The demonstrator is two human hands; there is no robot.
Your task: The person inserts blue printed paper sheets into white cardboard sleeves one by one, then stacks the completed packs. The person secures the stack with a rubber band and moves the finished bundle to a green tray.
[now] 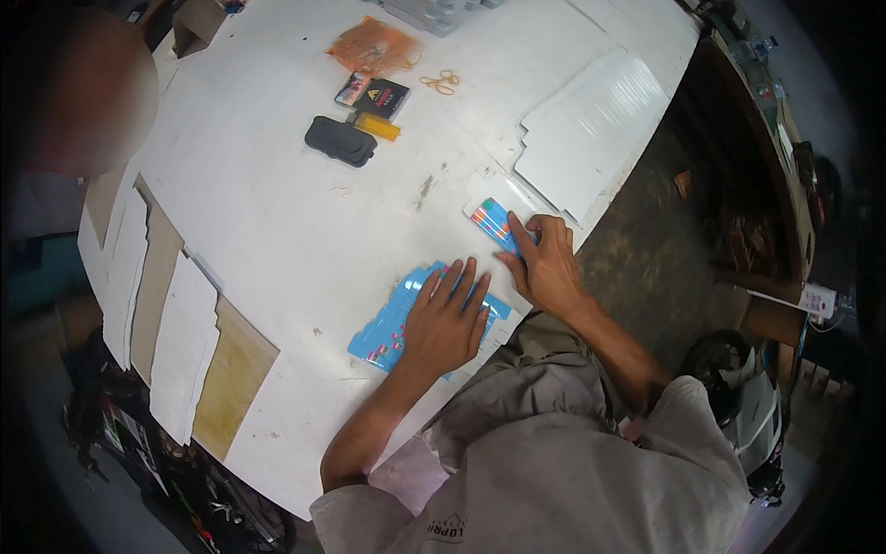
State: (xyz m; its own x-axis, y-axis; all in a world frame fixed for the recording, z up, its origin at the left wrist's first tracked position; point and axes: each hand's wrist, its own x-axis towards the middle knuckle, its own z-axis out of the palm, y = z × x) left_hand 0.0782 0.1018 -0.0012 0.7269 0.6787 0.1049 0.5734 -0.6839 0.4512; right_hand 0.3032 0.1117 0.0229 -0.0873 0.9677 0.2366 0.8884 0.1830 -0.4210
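My left hand (pixel 445 323) lies flat with its fingers stretched over a spread of blue printed cards (pixel 380 331) near the table's front edge. These cards overlap in a stepped row, and my palm hides part of them. To the right, my right hand (pixel 548 268) has its thumb and fingers closed on a small blue printed card (pixel 492 222) with coloured stripes. Whether that is one card or a thin stack I cannot tell. It rests on or just above the white tabletop (pixel 268 185).
White sheets (pixel 600 129) lie stepped at the far right. Near the back are a black case (pixel 340 140), a yellow lighter (pixel 377 126), a dark box (pixel 384 98), rubber bands (pixel 440 83) and an orange bag (pixel 372 46). More white sheets (pixel 180 342) line the left edge, by another person.
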